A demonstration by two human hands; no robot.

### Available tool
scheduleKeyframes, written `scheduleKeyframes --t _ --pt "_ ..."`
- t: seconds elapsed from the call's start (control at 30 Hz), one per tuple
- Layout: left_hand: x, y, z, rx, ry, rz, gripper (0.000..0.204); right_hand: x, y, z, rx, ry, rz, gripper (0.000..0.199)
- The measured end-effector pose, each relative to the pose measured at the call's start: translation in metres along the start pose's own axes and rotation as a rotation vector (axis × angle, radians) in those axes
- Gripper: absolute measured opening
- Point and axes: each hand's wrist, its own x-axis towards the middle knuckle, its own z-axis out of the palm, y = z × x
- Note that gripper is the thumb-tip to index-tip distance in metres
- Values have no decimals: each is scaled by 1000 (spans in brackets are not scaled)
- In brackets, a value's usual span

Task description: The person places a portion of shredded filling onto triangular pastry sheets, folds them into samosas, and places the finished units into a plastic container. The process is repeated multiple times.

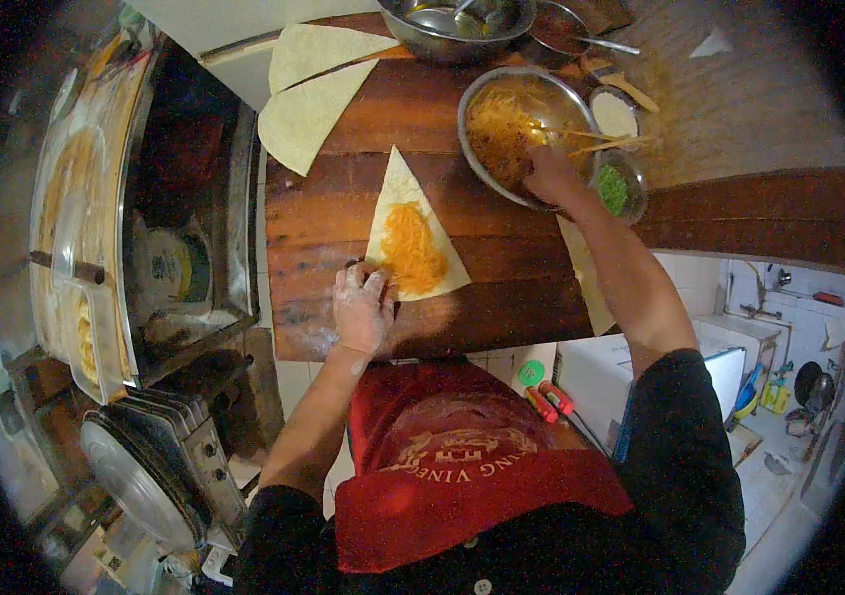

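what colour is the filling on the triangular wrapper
Orange shredded filling on a pale wrapper; head view.

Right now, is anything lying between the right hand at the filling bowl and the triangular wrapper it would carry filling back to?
Nothing visible does. The right hand is in the metal bowl of orange filling; bare wooden board lies between it and the triangular wrapper, which the left hand presses down.

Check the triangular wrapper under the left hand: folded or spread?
Spread: the wrapper lies flat, orange filling uncovered, left hand pressing its corner.
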Motion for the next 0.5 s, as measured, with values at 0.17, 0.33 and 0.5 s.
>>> scheduleKeyframes --t 0.17,0.33,0.5 --pt "-9 -6 -2 -82 42 -33 31 -43 -30 -62 405 291 -174 22" --pt "-15 -11 0 -99 51 -91 34 -79 -63 -87 991 8 -72 16" --pt "-18 0 -11 -136 55 -232 34 -103 -125 -23 979 149 -390 21"
